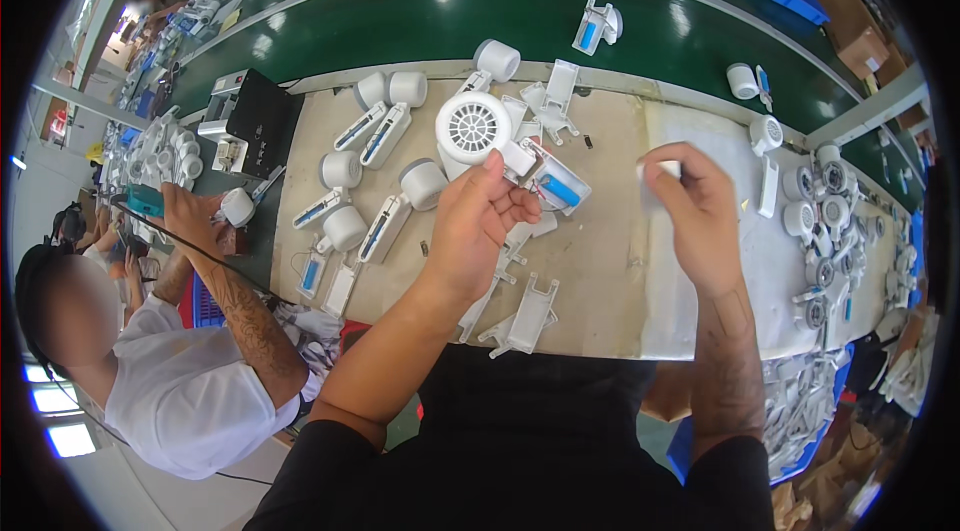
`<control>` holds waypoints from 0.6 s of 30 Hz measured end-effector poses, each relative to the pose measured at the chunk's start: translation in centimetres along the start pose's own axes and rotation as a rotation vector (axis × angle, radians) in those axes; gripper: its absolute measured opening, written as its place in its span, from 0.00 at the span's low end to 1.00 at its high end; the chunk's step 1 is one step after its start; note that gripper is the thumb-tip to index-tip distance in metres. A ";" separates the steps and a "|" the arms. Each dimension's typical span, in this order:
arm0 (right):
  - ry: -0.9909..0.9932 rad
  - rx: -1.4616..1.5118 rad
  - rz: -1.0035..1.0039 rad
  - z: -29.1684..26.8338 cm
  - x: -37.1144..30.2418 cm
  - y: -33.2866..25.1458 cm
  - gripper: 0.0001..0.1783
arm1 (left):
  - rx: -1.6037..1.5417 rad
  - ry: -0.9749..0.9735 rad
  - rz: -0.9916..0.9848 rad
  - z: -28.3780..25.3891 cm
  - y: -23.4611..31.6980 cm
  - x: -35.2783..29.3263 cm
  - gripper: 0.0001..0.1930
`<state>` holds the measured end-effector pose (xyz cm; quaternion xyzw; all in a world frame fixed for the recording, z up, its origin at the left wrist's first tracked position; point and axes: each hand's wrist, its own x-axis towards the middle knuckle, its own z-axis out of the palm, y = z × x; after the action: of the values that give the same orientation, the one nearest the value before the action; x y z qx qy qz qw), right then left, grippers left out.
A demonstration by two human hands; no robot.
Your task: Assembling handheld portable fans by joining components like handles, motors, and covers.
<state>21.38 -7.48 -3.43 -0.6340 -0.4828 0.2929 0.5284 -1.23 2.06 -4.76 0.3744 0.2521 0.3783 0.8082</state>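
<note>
My left hand (472, 231) is closed on a white handheld device with a round slotted grille (474, 129), held above the beige work surface. Its handle is uncovered, so a blue battery cell (558, 190) and thin wires show inside. To the right, my right hand (697, 216) pinches a small white piece (668, 169) between thumb and fingers, apart from the device. Its exact kind is mostly hidden by the fingers. Loose white handle shells (530, 316) lie below and behind my left hand.
White cylindrical-headed devices (423, 184) lie to the left. A black machine (250, 121) stands beyond them, near a co-worker holding a teal tool (145, 199). A green conveyor (400, 16) crosses the back. Grille-headed units (800, 216) pile up at right, above a blue bin (680, 449).
</note>
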 end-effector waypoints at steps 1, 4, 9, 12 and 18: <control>-0.006 0.006 -0.005 0.4 0.0 -1.2 0.08 | 0.005 0.006 0.007 -0.2 0.0 0.0 0.24; 0.170 0.508 0.049 1.5 -0.5 -3.2 0.15 | 0.021 0.009 0.039 -0.4 -0.8 0.5 0.27; 0.001 0.514 0.180 3.4 -1.4 -3.6 0.26 | -0.145 0.096 0.028 -0.5 -1.9 0.3 0.19; -0.101 0.214 0.131 1.4 -2.0 -2.5 0.16 | -0.128 0.073 0.017 -0.4 -1.9 0.3 0.18; 0.098 0.642 0.174 1.0 -3.0 -1.6 0.21 | -0.177 0.057 0.050 -0.9 -1.8 0.2 0.19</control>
<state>18.92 -9.85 -2.54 -0.4874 -0.2840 0.4431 0.6967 -0.95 1.85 -6.76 0.2969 0.2313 0.4296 0.8208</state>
